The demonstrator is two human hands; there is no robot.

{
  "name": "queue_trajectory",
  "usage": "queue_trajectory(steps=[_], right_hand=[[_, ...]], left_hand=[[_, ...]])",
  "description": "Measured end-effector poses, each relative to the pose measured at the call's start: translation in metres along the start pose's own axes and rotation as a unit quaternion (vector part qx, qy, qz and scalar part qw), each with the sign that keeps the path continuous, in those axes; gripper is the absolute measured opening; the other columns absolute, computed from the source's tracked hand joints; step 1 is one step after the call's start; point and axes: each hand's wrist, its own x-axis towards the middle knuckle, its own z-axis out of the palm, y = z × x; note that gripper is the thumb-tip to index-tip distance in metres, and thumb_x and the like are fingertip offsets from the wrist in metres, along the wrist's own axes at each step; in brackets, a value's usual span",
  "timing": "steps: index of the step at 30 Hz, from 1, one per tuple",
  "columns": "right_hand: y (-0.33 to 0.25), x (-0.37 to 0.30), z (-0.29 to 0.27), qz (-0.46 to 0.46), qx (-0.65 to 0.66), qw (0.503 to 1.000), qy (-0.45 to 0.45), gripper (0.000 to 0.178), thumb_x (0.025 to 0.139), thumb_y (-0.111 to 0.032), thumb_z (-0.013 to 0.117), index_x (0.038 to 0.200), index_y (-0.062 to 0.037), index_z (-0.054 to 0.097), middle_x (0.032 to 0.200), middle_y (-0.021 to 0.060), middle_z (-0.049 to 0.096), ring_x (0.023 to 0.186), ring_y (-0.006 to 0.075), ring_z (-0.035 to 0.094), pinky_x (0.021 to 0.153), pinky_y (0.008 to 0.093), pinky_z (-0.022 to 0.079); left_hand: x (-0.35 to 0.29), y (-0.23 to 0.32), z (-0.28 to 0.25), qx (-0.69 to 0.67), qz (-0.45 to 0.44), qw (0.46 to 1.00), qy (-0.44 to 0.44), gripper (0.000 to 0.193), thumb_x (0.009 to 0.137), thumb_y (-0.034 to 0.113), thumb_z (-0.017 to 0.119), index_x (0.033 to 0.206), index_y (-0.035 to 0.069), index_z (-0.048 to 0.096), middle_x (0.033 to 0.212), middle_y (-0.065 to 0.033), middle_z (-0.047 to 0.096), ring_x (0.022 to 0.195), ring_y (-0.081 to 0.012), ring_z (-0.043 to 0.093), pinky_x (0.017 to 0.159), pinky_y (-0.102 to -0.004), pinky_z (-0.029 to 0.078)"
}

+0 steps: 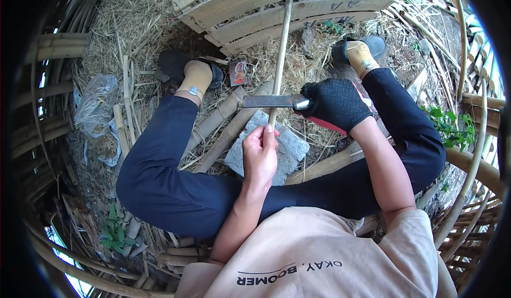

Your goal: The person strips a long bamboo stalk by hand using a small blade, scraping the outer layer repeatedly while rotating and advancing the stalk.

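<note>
My bare left hand is closed round the near end of a long, thin bamboo strip. The strip runs away from me, and its far end reaches the slatted wooden panel. In a black and red glove, my right hand grips a knife by its handle, which the fingers mostly hide. The knife's flat, dark metal blade points left and lies across the strip, just beyond my left fingertips. Under my left hand, between my legs, is a grey stone block.
A pale slatted wooden panel stands ahead. Bamboo poles lie on the straw-covered ground. A crumpled plastic bag lies at left, a small printed packet near my left foot. Green plants grow at right.
</note>
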Motion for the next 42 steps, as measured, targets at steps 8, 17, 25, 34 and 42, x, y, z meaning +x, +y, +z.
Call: queue_trajectory(steps=[8, 17, 25, 34, 42], right_hand=[[-0.015, 0.0, 0.007, -0.04, 0.029, 0.998, 0.036, 0.035, 0.083, -0.046, 0.073, 0.088, -0.0119, 0.072, 0.078, 0.0159, 0.072, 0.076, 0.0365, 0.072, 0.07, 0.0469, 0.056], [-0.025, 0.007, 0.009, 0.035, 0.008, 0.999, -0.006, 0.03, 0.084, -0.043, 0.068, 0.095, -0.0159, 0.076, 0.081, 0.0143, 0.073, 0.079, 0.0339, 0.073, 0.074, 0.0457, 0.057], [-0.002, 0.028, 0.042, 0.023, -0.03, 0.999, 0.01, 0.013, 0.081, -0.026, 0.066, 0.085, -0.0166, 0.073, 0.075, 0.0138, 0.071, 0.074, 0.0354, 0.071, 0.07, 0.0476, 0.057], [0.006, 0.035, 0.052, 0.017, -0.024, 0.999, 0.042, 0.014, 0.079, -0.024, 0.066, 0.087, -0.0178, 0.075, 0.075, 0.0125, 0.072, 0.074, 0.0329, 0.072, 0.068, 0.0452, 0.057], [0.004, 0.033, 0.051, 0.018, -0.022, 0.998, 0.047, 0.015, 0.078, -0.024, 0.066, 0.088, -0.0193, 0.076, 0.077, 0.0116, 0.073, 0.075, 0.0306, 0.074, 0.069, 0.0435, 0.058]], left_hand=[[0.001, -0.002, -0.002, -0.015, 0.007, 1.0, 0.008, 0.031, 0.107, 0.021, 0.051, 0.086, 0.002, 0.062, 0.062, 0.0065, 0.042, 0.055, -0.0021, 0.034, 0.05, -0.0247, 0.026], [0.003, 0.002, -0.01, -0.01, 0.017, 1.0, 0.024, 0.029, 0.107, 0.02, 0.051, 0.088, 0.001, 0.062, 0.063, 0.0054, 0.044, 0.056, -0.0037, 0.036, 0.05, -0.0256, 0.028], [0.007, -0.011, -0.005, 0.146, 0.099, 0.981, 0.077, 0.028, 0.105, 0.016, 0.051, 0.084, 0.001, 0.061, 0.06, 0.0006, 0.046, 0.053, -0.0082, 0.042, 0.05, -0.0301, 0.034], [0.006, -0.01, -0.005, 0.164, 0.112, 0.977, 0.076, 0.028, 0.105, 0.016, 0.049, 0.084, 0.001, 0.06, 0.062, 0.0006, 0.047, 0.055, -0.0083, 0.042, 0.052, -0.0298, 0.034], [0.004, -0.01, -0.007, 0.059, 0.063, 0.996, 0.027, 0.028, 0.108, 0.019, 0.047, 0.087, 0.006, 0.057, 0.063, 0.0077, 0.039, 0.053, -0.0011, 0.03, 0.047, -0.0238, 0.022]])
